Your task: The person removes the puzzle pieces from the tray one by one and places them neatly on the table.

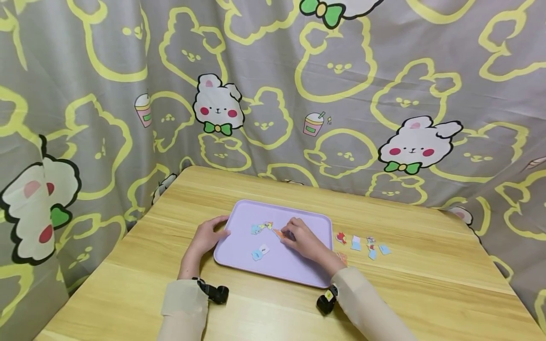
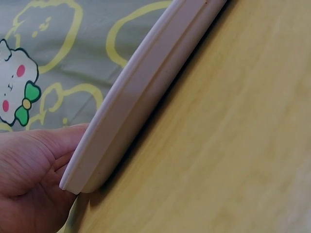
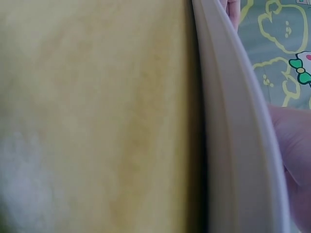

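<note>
A light purple tray (image 1: 290,267) lies on the table. At its left edge my left hand (image 1: 208,236) grips the rim, thumb over the top; the left wrist view shows that hand (image 2: 34,170) against the tray's outer wall (image 2: 131,97). Over the tray, my right hand (image 1: 304,240) pinches an orange puzzle piece (image 1: 278,233), partly covered by the fingers. Just left of it lie blue and yellow puzzle pieces (image 1: 261,228). Nearer me on the tray is a blue-and-white pair of pieces (image 1: 259,253). In the right wrist view the tray wall hides most of my right hand (image 3: 296,141).
Right of the tray, on the wooden table (image 1: 431,284), are several loose pieces: a red one (image 1: 341,237), a blue-and-white one (image 1: 356,243), a blue one (image 1: 385,249) and an orange one (image 1: 342,257) near my forearm. A patterned grey curtain (image 1: 264,156) hangs behind the table.
</note>
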A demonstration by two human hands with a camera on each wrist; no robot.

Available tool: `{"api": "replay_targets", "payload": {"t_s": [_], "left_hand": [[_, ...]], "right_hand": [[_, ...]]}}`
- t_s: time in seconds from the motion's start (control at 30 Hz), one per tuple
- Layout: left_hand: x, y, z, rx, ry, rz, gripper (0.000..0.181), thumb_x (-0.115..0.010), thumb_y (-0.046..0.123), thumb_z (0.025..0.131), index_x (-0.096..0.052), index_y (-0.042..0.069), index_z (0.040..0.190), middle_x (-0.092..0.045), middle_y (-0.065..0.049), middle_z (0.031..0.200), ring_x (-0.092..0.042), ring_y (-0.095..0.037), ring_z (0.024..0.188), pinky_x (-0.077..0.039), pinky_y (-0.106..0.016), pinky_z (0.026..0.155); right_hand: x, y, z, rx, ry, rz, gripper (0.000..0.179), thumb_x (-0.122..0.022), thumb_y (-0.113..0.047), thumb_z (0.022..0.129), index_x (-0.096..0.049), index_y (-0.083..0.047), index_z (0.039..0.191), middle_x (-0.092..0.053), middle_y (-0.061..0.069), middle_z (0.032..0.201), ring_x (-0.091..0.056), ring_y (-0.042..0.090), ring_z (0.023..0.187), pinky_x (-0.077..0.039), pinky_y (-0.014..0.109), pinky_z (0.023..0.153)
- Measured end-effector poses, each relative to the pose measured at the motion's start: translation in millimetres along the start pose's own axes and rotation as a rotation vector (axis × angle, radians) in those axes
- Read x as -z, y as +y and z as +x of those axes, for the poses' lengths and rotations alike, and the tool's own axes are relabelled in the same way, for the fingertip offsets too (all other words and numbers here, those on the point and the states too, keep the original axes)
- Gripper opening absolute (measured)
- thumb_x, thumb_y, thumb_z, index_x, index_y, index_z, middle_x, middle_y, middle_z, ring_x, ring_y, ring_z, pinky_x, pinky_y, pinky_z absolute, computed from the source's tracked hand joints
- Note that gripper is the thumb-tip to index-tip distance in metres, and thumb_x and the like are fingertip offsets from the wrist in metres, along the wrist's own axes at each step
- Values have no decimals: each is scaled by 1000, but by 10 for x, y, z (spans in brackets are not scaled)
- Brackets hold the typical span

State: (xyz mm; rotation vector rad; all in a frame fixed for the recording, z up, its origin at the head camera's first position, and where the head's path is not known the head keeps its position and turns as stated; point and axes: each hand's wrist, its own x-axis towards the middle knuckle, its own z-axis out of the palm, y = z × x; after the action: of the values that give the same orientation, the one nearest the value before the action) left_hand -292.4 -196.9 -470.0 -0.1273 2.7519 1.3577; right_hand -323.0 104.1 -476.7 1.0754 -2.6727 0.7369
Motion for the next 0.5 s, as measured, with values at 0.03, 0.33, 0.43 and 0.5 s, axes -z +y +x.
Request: {"api": "replay_targets", "payload": {"t_s": [0.03,0.33,0.43,0.5], "left_hand": [[0,2,1,-2,0,2,50,-62,15,96,-50,10,143,-44,-20,151,-34,-41,144,-29,-56,119],[-5,2,5,0,2,6,50,-62,15,95,-50,10,143,-44,-20,151,-35,-41,144,-29,-56,118],[-3,-4,3,-3,4,10,50,-62,15,95,-50,9,143,-44,-20,151,-35,-41,144,-30,-56,118],[-2,-8,5,-5,6,11,50,-62,14,95,-50,9,143,-44,-20,151,-35,-41,144,-30,-56,118]], "right_hand": [[-2,2,0,-7,4,4,17,-73,-14,86,-70,-1,98,-58,4,91,-49,14,86,-49,29,77],[-19,-1,-44,-28,44,43,17,-77,-14,79,-66,-5,88,-57,2,86,-50,13,86,-50,28,77],[-23,-16,-61,-26,51,56,17,-78,-15,78,-66,-7,86,-57,0,85,-48,11,83,-47,25,73],[-27,-26,-70,-28,50,70,16,-78,-14,78,-66,-7,86,-57,0,84,-46,10,82,-46,23,71]]}}
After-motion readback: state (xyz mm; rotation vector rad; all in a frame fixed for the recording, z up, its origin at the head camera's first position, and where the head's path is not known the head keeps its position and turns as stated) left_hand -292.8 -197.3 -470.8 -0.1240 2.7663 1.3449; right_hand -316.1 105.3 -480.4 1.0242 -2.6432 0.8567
